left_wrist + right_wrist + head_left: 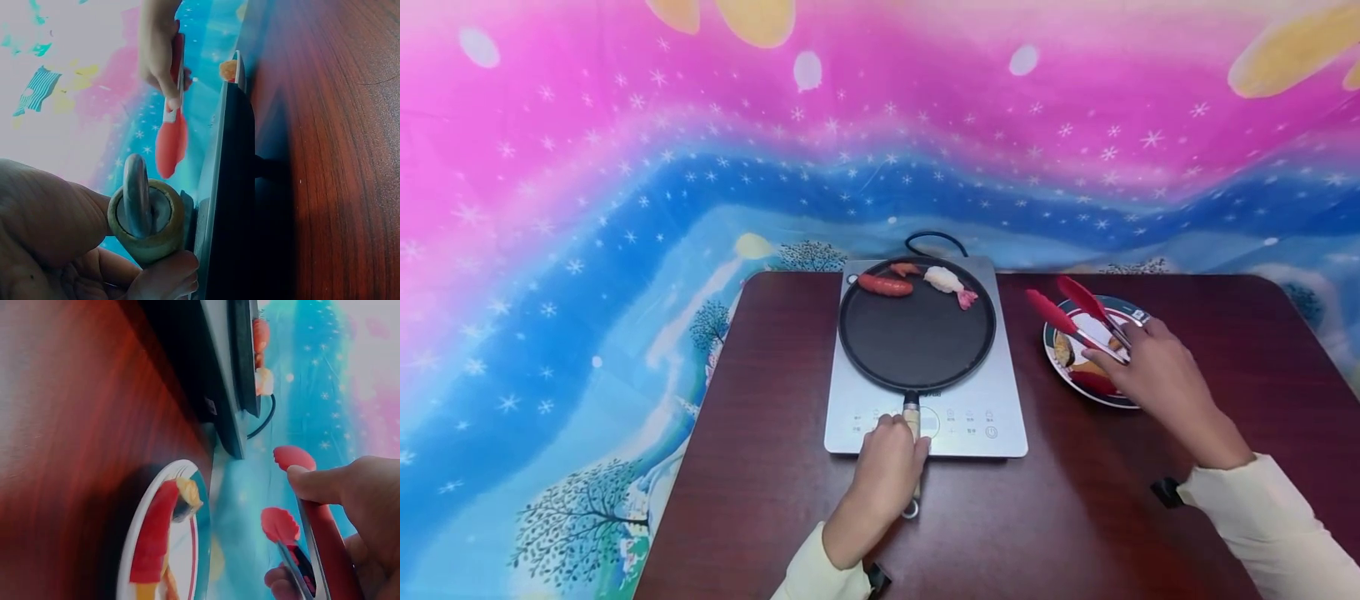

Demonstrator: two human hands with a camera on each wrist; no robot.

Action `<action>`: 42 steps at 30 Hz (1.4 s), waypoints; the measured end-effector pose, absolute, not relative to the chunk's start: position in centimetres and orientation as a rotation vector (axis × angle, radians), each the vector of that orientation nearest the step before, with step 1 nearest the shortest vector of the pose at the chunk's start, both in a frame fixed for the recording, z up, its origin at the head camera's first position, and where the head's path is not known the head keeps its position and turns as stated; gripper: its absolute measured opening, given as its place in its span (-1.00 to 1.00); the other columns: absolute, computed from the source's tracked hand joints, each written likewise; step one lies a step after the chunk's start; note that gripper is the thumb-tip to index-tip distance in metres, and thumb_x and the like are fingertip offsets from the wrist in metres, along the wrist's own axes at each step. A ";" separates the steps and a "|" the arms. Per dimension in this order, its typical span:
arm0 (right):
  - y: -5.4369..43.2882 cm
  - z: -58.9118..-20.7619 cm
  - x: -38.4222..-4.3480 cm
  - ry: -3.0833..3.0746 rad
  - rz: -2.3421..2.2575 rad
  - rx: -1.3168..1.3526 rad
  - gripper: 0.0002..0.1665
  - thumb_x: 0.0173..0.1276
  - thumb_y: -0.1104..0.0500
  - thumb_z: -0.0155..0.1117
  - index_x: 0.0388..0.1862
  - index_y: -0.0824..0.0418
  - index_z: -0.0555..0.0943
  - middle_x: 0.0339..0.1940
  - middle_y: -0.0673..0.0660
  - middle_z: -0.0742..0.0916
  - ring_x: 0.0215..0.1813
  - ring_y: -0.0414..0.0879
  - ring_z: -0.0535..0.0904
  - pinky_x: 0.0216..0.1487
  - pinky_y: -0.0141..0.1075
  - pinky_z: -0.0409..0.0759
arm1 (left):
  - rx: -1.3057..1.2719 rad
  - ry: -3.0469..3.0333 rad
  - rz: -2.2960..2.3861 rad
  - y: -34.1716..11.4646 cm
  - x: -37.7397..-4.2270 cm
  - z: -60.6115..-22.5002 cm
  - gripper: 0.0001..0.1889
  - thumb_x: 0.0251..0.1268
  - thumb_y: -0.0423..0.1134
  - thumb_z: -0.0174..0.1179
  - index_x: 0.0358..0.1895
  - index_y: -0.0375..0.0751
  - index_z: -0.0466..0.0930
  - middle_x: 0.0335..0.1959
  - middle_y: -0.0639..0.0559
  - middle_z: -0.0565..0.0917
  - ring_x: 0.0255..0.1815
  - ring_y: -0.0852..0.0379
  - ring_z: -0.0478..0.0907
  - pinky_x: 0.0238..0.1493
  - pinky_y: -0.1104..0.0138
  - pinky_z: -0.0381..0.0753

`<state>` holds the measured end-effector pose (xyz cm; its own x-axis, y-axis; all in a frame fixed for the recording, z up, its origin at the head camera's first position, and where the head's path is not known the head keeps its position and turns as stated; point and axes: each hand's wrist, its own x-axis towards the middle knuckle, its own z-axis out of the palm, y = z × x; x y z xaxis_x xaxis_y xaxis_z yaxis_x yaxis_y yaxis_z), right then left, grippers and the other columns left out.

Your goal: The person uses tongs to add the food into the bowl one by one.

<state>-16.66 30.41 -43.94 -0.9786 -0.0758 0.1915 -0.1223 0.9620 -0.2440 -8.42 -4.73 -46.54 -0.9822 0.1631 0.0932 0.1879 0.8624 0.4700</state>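
My left hand [889, 467] grips the wooden handle [153, 247] of a flat black pan [917, 337] that sits on a silver induction cooker [1000, 392]. Toward the pan's far rim lie a sausage [885, 286], a small orange-brown piece [905, 269] and a shrimp sushi [945, 281]. Above the plate [1051, 333] on the right, my right hand [1165, 379] holds red-tipped tongs [1060, 315]. The tong tips stand apart with nothing between them. On the plate are a red piece of food [153, 531], a yellowish dark-edged piece [187, 499] and other pieces, partly hidden by the hand.
A dark red-brown wooden table [760, 358] carries everything. Behind the cooker a black cable [936, 233] loops up. A pink and blue patterned cloth [850, 150] hangs along the far and left sides of the table.
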 end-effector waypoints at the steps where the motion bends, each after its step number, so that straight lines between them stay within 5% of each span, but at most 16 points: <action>1: 30.6 -44.0 -16.4 -2.943 0.378 0.129 -0.16 0.13 -0.09 0.51 0.01 0.63 0.50 -0.24 0.46 0.51 -0.26 0.29 0.48 -0.31 0.26 0.51 | -0.280 -2.983 -0.761 -4.7 -8.4 -46.5 -0.68 0.21 -0.17 0.39 -0.36 -0.43 0.62 -0.56 -0.06 0.46 -0.56 0.00 0.54 -0.45 0.20 0.58; 15: 31.6 -45.8 -12.5 -3.146 0.384 -0.143 0.03 0.08 -0.22 0.52 0.17 0.61 0.44 0.03 0.65 0.43 -0.08 0.55 0.44 -0.14 0.41 0.42 | -0.265 -3.001 -0.763 -4.7 -8.4 -46.5 -0.66 0.22 -0.17 0.39 -0.32 -0.47 0.62 -0.55 -0.07 0.47 -0.57 0.02 0.54 -0.47 0.22 0.59; 37: 30.3 -45.4 -12.5 -3.241 0.331 -0.119 -0.31 0.12 0.00 0.52 -0.15 0.63 0.56 -0.29 0.46 0.52 -0.34 0.25 0.48 -0.50 0.00 0.52 | -0.272 -3.013 -0.754 -4.7 -8.5 -46.4 -0.65 0.25 -0.16 0.37 -0.28 -0.50 0.64 -0.52 -0.08 0.50 -0.54 0.03 0.55 -0.44 0.23 0.59; 42: 30.3 -45.3 -12.9 -3.220 0.308 -0.066 -0.34 0.11 0.01 0.53 -0.16 0.61 0.58 -0.29 0.47 0.52 -0.35 0.25 0.48 -0.47 0.07 0.53 | -0.263 -3.007 -0.780 -4.8 -8.5 -46.4 -0.66 0.23 -0.17 0.38 -0.28 -0.48 0.63 -0.54 -0.07 0.48 -0.54 0.04 0.55 -0.45 0.24 0.59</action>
